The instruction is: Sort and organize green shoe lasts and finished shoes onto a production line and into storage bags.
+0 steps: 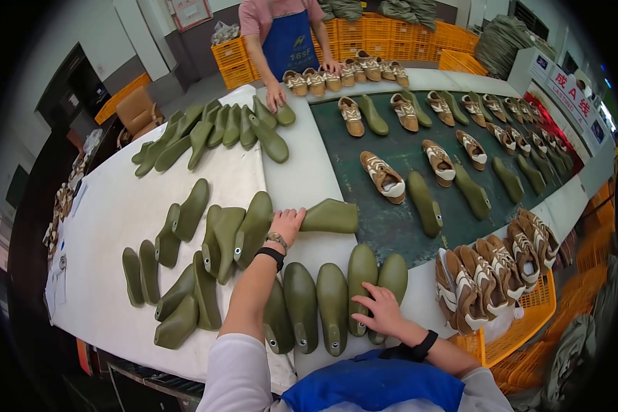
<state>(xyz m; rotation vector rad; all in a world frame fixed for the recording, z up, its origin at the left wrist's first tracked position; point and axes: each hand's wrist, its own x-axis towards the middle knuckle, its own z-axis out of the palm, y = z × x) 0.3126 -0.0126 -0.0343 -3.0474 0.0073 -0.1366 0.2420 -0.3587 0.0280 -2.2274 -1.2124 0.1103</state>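
Lasts (333,302) sit rowed along the near edge of the bench (96,254), apparently for easy reach, under the right hand (380,310), fingers spread, while the left hand (286,226) curls at a sideways last (331,217) farther in, grip unclear.

- Five green lasts (333,309) are lining the surface's (96,275) near edge.
- Ten more are lying toward its near left corner.
- Two bare hands (382,310) are reaching from the near edge, two co-worker's hands (276,95) from the far.
- Far-edge brown shoes (369,67) are overlapping uncountably.
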